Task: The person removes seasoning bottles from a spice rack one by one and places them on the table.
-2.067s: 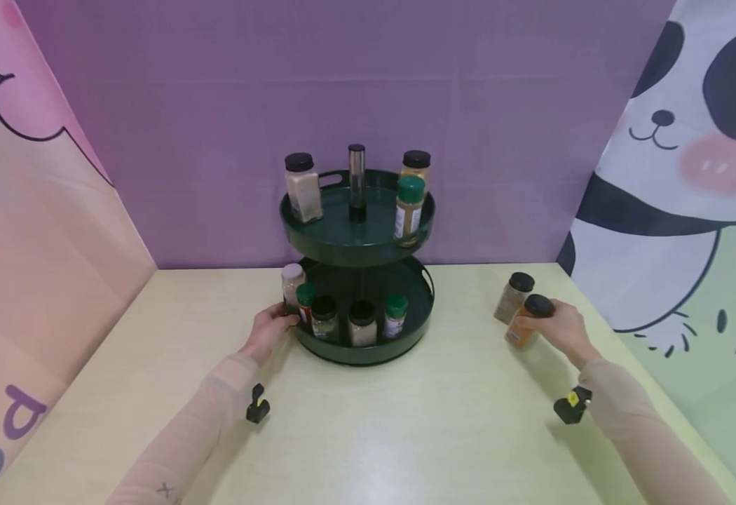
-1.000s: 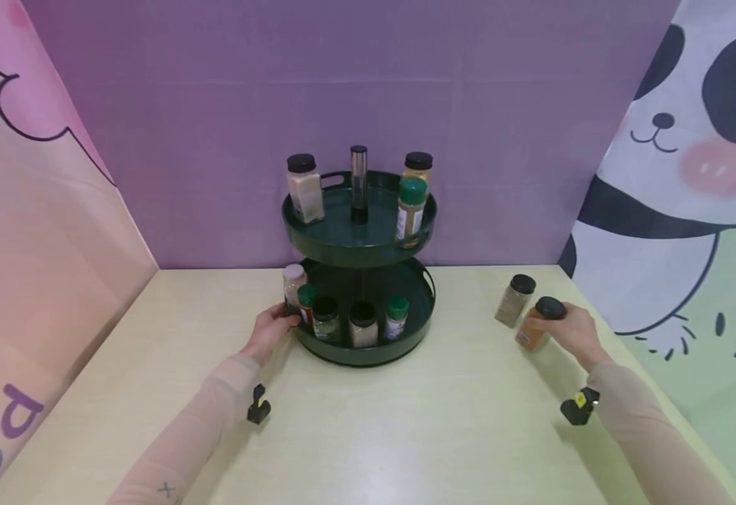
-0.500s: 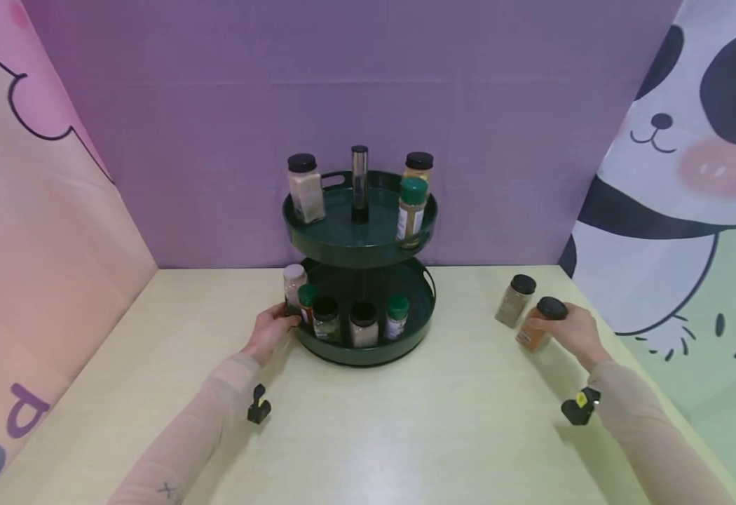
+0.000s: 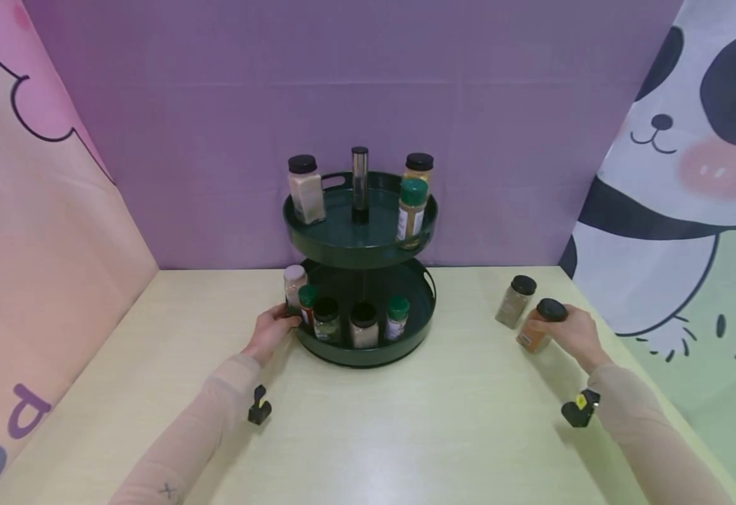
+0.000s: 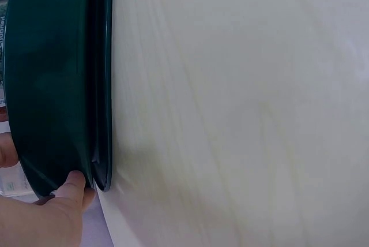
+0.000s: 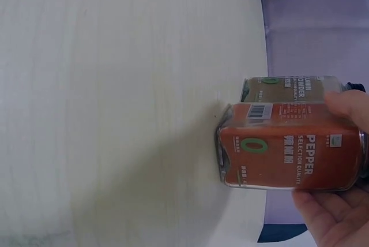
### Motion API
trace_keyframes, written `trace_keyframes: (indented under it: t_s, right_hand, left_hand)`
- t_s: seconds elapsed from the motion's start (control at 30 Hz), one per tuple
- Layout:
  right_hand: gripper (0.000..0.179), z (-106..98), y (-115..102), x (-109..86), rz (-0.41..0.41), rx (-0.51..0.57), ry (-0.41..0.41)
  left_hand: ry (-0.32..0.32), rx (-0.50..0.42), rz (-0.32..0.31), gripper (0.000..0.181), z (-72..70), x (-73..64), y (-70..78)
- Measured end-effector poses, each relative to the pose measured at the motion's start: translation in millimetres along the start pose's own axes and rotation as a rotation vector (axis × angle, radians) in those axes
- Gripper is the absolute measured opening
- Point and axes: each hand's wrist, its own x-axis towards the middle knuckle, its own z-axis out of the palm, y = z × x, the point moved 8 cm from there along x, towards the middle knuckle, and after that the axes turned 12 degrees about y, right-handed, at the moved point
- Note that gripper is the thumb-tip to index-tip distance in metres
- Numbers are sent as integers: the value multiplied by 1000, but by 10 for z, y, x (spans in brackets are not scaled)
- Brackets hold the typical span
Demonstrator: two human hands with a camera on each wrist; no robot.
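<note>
My left hand (image 4: 268, 332) grips the left edge of the lower tray (image 4: 418, 330) of a dark green two-tier turntable rack. The left wrist view has a finger over the rim and other fingertips (image 5: 74, 183) against the outer wall. At the right, my right hand (image 4: 575, 335) holds a pepper jar (image 6: 277, 154) of orange-red powder with a black lid, thumb on one side and fingers on the other. The jar is near the tabletop; whether its base touches I cannot tell. Just behind it stands a cumin powder jar (image 4: 513, 307), partly hidden in the right wrist view.
Several spice jars, among them a green-lidded one (image 4: 397, 319), stand along the lower tray's left and front. The upper tray (image 4: 355, 252) bears a pale jar (image 4: 308, 196) at left and two jars at right. A purple backdrop (image 4: 216, 175) closes off the table's rear.
My right hand and the pepper jar have shifted slightly right, away from the cumin jar, then stayed nearly still. My left hand stays on the lower tray, which has not turned.
</note>
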Motion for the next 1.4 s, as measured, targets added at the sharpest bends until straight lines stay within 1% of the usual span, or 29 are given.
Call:
trace_keyframes:
  t_s: [0.27, 0.5, 0.77, 1.03, 1.17, 1.4]
  right_hand:
    - [73, 18, -22, -7, -23, -8, -3]
    - [72, 37, 21, -43, -17, -26, -3]
    - [71, 49, 10, -38, -15, 0, -14]
    - [69, 59, -9, -14, -29, 8, -12]
    - [68, 77, -4, -12, -21, 8, -38]
    - [70, 104, 28, -5, 19, 34, -67]
  left_hand:
    - [8, -5, -1, 56, -10, 2, 1]
    - [-6, -20, -21, 54, 7, -4, -52]
    - [3, -47, -20, 54, 1, -12, -38]
    - [7, -36, -22, 55, -4, 14, -47]
    - [5, -31, -25, 55, 0, 1, -48]
    - [9, -36, -19, 55, -3, -6, -37]
